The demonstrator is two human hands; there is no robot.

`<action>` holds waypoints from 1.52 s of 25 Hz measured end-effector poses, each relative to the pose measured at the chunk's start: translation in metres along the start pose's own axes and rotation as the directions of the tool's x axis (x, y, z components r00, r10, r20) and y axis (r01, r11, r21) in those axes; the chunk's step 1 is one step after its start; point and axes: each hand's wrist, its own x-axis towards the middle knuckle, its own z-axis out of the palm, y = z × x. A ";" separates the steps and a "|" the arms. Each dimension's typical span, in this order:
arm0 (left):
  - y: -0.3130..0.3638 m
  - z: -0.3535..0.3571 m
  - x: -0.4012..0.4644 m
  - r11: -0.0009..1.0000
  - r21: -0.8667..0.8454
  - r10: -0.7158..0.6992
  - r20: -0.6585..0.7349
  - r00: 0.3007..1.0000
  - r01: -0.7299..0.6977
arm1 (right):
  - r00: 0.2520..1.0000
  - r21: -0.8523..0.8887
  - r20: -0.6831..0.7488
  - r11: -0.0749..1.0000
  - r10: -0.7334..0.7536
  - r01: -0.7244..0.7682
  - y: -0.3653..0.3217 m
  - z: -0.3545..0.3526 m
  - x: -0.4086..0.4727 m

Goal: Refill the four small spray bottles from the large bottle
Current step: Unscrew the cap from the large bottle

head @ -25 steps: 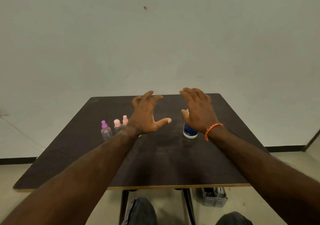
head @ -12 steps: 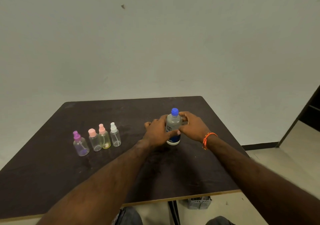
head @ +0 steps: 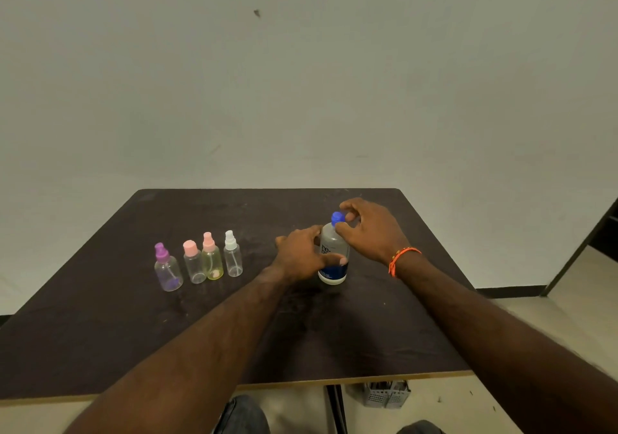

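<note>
Head view: left hand (head: pixel 301 257) wraps the large bottle (head: pixel 333 254), upright on the table (head: pixel 100 316); right hand (head: pixel 371 229) pinches its blue cap (head: pixel 337 218). Four spray bottles (head: pixel 200 261) stand apart, leftward.

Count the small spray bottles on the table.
4, upright in a row left of the large bottle: purple-capped, pink-capped, pink-capped yellowish, white-capped. None seems hidden.

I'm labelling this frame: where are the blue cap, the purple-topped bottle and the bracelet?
blue cap (head: pixel 336 218): head view, on its left side, beside the fingertips.
purple-topped bottle (head: pixel 168 271): head view, on its clear body.
bracelet (head: pixel 399 258): head view, on the orange cord at the wrist.
</note>
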 end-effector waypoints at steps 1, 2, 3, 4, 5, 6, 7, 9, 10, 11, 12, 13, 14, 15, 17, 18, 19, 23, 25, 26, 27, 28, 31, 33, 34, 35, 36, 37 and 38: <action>0.000 0.000 -0.001 1.000 -0.001 -0.002 0.000 1.000 0.002 | 0.999 -0.045 -0.010 0.998 -0.033 0.032 -0.005 -0.001 0.003; 0.000 0.000 -0.002 1.000 0.000 -0.001 -0.002 1.000 0.001 | 0.998 -0.093 -0.007 0.994 -0.056 0.056 -0.009 -0.002 0.007; 0.000 0.000 -0.003 1.000 0.004 0.001 -0.007 1.000 -0.001 | 0.998 -0.136 0.004 0.988 -0.067 0.067 -0.011 -0.002 0.010; 0.000 -0.001 -0.003 1.000 0.012 0.002 -0.014 1.000 -0.002 | 0.998 -0.159 0.014 0.985 -0.063 0.064 -0.012 -0.002 0.012; 0.001 -0.001 -0.003 1.000 0.020 0.005 -0.019 1.000 -0.004 | 0.998 -0.161 0.021 0.986 -0.051 0.054 -0.013 -0.001 0.014; 0.001 0.000 -0.003 1.000 0.027 0.007 -0.023 1.000 -0.007 | 0.999 -0.151 0.028 0.988 -0.041 0.045 -0.013 -0.001 0.015; 0.001 0.001 -0.003 1.000 0.030 0.010 -0.024 1.000 -0.009 | 0.999 -0.141 0.038 0.989 -0.037 0.042 -0.013 0.000 0.015; 0.000 0.002 -0.002 1.000 0.029 0.008 -0.022 1.000 -0.007 | 0.995 -0.128 0.087 0.990 -0.052 0.063 -0.012 0.000 0.017; -0.001 0.002 -0.002 1.000 0.026 0.009 -0.019 1.000 -0.008 | 0.990 -0.110 0.125 0.991 -0.059 0.073 -0.012 -0.002 0.017; -0.001 0.002 -0.002 1.000 0.025 0.011 -0.019 1.000 -0.011 | 0.984 -0.077 0.168 0.994 -0.063 0.076 -0.013 -0.004 0.017; -0.001 0.003 -0.002 1.000 0.021 0.012 -0.023 1.000 -0.012 | 0.975 -0.041 0.210 0.996 -0.065 0.076 -0.013 -0.007 0.016; -0.001 0.003 -0.002 1.000 0.017 0.011 -0.028 1.000 -0.010 | 0.967 -0.015 0.244 0.997 -0.069 0.075 -0.013 -0.010 0.016; -0.001 0.003 -0.003 1.000 0.010 0.011 -0.031 0.999 -0.011 | 0.962 -0.009 0.265 0.997 -0.069 0.074 -0.014 -0.012 0.016; -0.001 0.003 -0.003 1.000 0.004 0.015 -0.034 0.999 -0.015 | 0.964 -0.019 0.261 0.998 -0.060 0.067 -0.015 -0.012 0.016; -0.001 0.003 -0.004 1.000 0.000 0.018 -0.036 0.999 -0.018 | 0.984 -0.072 0.180 0.997 -0.018 0.032 -0.015 -0.008 0.017; -0.001 0.003 -0.004 1.000 0.005 0.017 -0.037 0.999 -0.017 | 0.991 -0.112 0.134 0.994 -0.001 0.016 -0.016 -0.005 0.018; 0.000 0.003 -0.004 1.000 0.011 0.019 -0.038 0.999 -0.018 | 0.994 -0.155 0.106 0.988 0.005 0.011 -0.016 -0.003 0.019; -0.001 0.001 -0.004 0.999 0.009 0.031 -0.024 0.999 -0.031 | 0.976 -0.288 0.219 0.955 -0.006 0.071 -0.030 -0.004 0.026; -0.001 0.001 -0.005 1.000 -0.003 0.030 -0.030 0.999 -0.030 | 0.951 -0.313 0.310 0.944 -0.001 0.103 -0.039 -0.007 0.026; 0.000 0.001 -0.006 1.000 -0.007 0.028 -0.035 0.999 -0.029 | 0.948 -0.310 0.320 0.945 0.003 0.102 -0.042 -0.007 0.026; 0.000 0.001 -0.006 1.000 -0.006 0.028 -0.038 0.999 -0.028 | 0.955 -0.303 0.297 0.949 0.006 0.088 -0.043 -0.006 0.025; 0.001 0.001 -0.006 1.000 -0.002 0.028 -0.039 0.999 -0.029 | 0.969 -0.296 0.246 0.953 0.012 0.064 -0.041 -0.003 0.024; -0.001 0.002 -0.005 0.999 0.002 0.038 -0.034 0.999 -0.038 | 0.995 -0.416 0.092 0.909 0.037 0.005 -0.036 0.003 0.024; -0.002 0.002 -0.004 0.999 0.009 0.034 -0.037 0.999 -0.033 | 0.995 -0.445 0.095 0.895 0.029 0.017 -0.038 0.003 0.025; -0.002 0.002 -0.003 0.999 0.012 0.031 -0.042 0.999 -0.030 | 0.992 -0.448 0.124 0.893 0.017 0.041 -0.041 0.002 0.025; -0.002 0.002 -0.003 1.000 0.015 0.027 -0.044 0.999 -0.026 | 0.987 -0.449 0.160 0.891 0.009 0.064 -0.044 0.001 0.025; -0.002 0.002 -0.003 1.000 0.021 0.023 -0.041 0.999 -0.022 | 0.981 -0.441 0.193 0.894 0.007 0.081 -0.046 0.000 0.025; -0.001 0.002 -0.002 1.000 0.024 0.018 -0.035 0.999 -0.017 | 0.974 -0.418 0.226 0.905 0.014 0.084 -0.048 -0.002 0.026; -0.001 0.002 -0.002 1.000 0.026 0.013 -0.028 1.000 -0.012 | 0.966 -0.383 0.258 0.921 0.027 0.077 -0.050 -0.004 0.026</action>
